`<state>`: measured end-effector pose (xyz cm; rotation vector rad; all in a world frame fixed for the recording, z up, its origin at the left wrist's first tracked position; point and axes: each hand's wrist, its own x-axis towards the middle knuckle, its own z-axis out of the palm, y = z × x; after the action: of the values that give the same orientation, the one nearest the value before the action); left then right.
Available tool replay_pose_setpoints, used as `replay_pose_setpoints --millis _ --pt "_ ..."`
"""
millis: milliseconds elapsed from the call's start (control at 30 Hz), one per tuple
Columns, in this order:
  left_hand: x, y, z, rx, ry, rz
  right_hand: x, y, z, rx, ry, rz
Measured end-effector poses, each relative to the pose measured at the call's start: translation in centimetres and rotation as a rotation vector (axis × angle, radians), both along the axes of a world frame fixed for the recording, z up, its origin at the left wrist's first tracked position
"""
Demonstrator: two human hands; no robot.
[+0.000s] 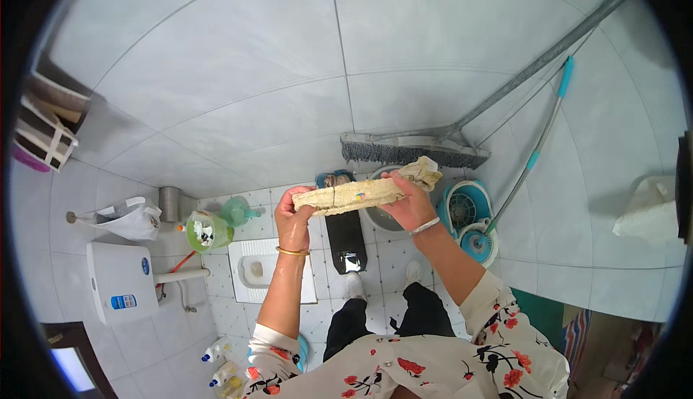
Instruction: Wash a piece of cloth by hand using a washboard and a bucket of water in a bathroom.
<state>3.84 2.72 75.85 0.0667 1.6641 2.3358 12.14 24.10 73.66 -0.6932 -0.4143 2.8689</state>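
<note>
A pale yellow cloth, folded into a long flat strip, is stretched between my two hands at chest height. My left hand grips one end, its thumb lying along the near side. Near the other end, my right hand closes around the cloth, and a crumpled tail sticks out beyond the fingers. A small coloured patch shows on the strip's middle. My left wrist looks wet. Below the cloth a long black object is on the tiled floor, beside a grey basin partly hidden by my right hand.
A wide grey floor mop leans against the wall. At right stand a blue spin-mop bucket and a mop handle. To the left are a squat toilet, a green waste bin, a cistern and several bottles.
</note>
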Motion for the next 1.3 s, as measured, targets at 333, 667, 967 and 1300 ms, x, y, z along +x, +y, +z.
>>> replay_pose_setpoints --millis 333,667,967,1300 --pt "3.4 2.7 8.3 -0.761 1.161 -0.038 -0.8 -3.1 9.6 0.610 0.135 0.045" --pt "-2.5 -5.8 0.5 0.132 -0.046 0.159 2.2 6.9 16.4 0.635 0.051 -0.135" --pt "0.7 -1.6 5.2 -1.030 0.577 -0.501 2.0 3.4 18.0 0.789 0.185 0.136" --pt "2.8 6.8 12.5 -0.166 0.580 -0.588 5.5 3.0 18.6 1.129 0.376 0.636"
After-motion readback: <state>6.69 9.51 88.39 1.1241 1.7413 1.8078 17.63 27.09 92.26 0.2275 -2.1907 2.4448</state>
